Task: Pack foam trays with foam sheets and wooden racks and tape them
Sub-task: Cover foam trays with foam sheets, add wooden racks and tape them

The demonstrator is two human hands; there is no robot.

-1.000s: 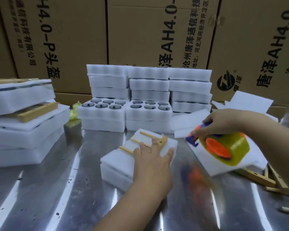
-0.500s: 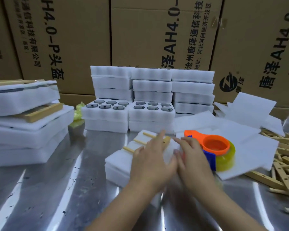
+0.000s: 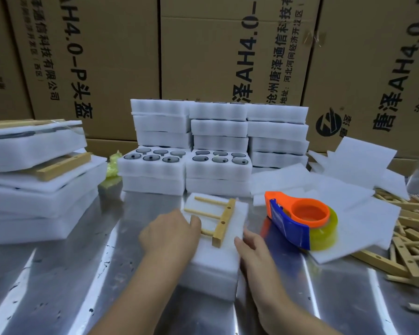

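A white foam tray pack lies on the metal table in front of me, covered by a foam sheet with a wooden rack on top. My left hand rests on the pack's left side, its fingers curled over the edge by the rack's dowels. My right hand touches the pack's right edge with fingers fairly straight. An orange and blue tape dispenser with a yellowish roll lies free on loose foam sheets to the right.
Stacks of white foam trays stand behind the pack, two with round dark holes on top. Packed trays with racks are piled at the left. Loose wooden racks lie at the right edge. Cardboard boxes wall the back.
My right hand put the tape dispenser down on the foam sheets and came to the pack's right edge. My left hand slid from the pack's top to its left side.
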